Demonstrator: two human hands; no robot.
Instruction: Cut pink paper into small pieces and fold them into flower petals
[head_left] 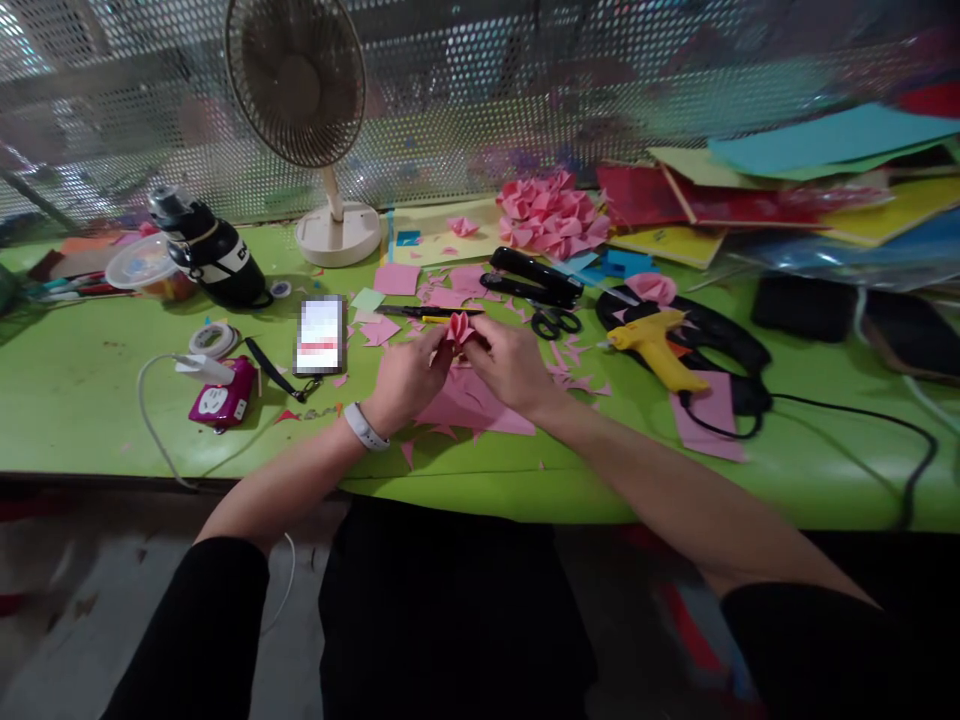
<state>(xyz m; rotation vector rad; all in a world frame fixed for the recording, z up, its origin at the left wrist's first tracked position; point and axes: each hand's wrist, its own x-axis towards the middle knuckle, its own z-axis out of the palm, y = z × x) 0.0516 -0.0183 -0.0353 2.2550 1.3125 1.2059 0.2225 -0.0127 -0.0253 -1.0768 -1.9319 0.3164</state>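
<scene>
A small pink folded paper flower [459,328] is pinched between both hands above the middle of the green table. My left hand [411,375] grips it from the left, fingertips closed on its lower part. From the other side, the fingers of my right hand [506,362] press on the same flower. Under the hands lies a sheet of pink paper [480,402] with pink scraps around it. Just beyond the fingers are a dark pointed tool [409,311] and black-handled scissors [556,321]. A heap of pink paper flowers [553,215] sits farther back.
A yellow glue gun [656,348] rests at right, its cord running along the table. A black stapler [532,278] lies behind the hands. To the left are a phone [320,336], a purple power adapter [223,393], a tape roll [214,340], a black bottle [214,255] and a fan [337,232].
</scene>
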